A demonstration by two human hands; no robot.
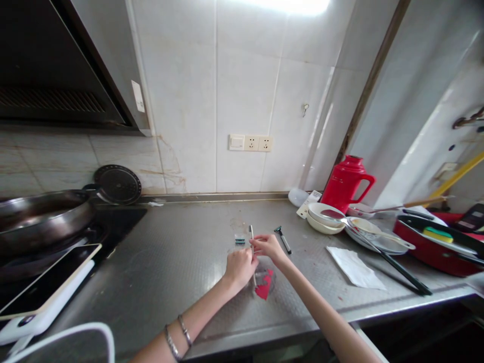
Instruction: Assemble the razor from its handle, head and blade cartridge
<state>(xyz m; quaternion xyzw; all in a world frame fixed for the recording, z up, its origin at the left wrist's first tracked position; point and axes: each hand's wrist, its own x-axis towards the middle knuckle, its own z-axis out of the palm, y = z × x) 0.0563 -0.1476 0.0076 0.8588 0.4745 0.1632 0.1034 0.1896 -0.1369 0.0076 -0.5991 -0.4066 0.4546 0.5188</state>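
Note:
A slim white toothbrush (251,230) stands out between my two hands, its bristle end pointing toward the wall. My left hand (240,267) is closed round its handle. The fingers of my right hand (269,247) pinch the same brush just above, touching the left hand. Beyond my left hand lies a small clear plastic piece with dark green razor cartridges (239,240). A razor (283,239) with a grey and black handle lies to the right of my right hand. Under my wrists, torn red paper (263,286) lies with some clear plastic, partly hidden.
On the left are a steel pan (45,214) on the stove and a phone (49,277) on a white stand. A red thermos (347,184), stacked bowls (325,224), a white tissue (355,267) and a red pan (423,247) with a sponge stand right.

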